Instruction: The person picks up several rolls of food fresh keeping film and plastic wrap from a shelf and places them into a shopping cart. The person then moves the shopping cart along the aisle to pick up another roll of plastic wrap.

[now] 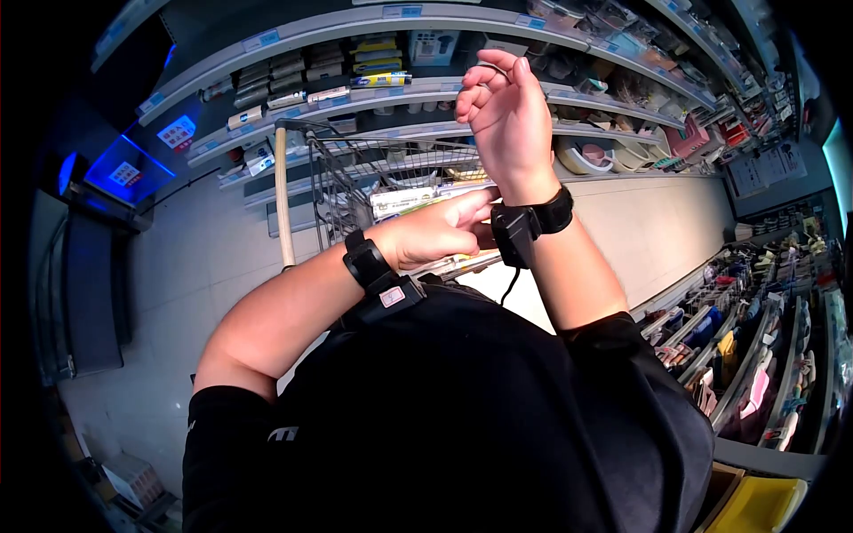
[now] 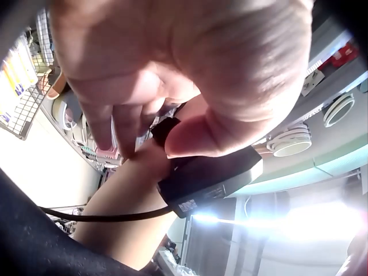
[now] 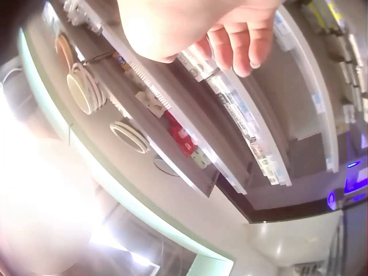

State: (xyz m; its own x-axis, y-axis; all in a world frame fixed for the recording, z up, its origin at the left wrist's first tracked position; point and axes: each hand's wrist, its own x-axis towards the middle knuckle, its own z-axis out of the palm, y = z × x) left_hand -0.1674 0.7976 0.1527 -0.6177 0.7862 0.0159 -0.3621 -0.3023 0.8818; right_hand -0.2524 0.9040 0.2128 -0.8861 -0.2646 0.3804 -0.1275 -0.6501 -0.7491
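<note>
The person's black-clad torso [image 1: 462,417] fills the lower middle of the head view and hides the floor beneath it; both arms rise from it toward the frame's centre. Behind them, at upper centre, long store shelves [image 1: 373,93] curve across, their small boxes and tubes too blurred to name or count. One wire shopping cart [image 1: 391,182] stands in front of the shelves at centre; it holds flat packages, partly covered by the left hand, so their number cannot be told. At the right edge, a rack of hanging goods [image 1: 755,373] is cut off by the frame.

The right hand [image 1: 508,115] is raised at upper centre, fingers loosely curled, holding nothing. The left hand [image 1: 440,233] reaches across at centre, and in the left wrist view its thumb and fingertips [image 2: 195,138] pinch the black wrist camera [image 2: 213,178] strapped to the right forearm. One black cable [image 2: 109,217] trails from that unit toward the lower left.
</note>
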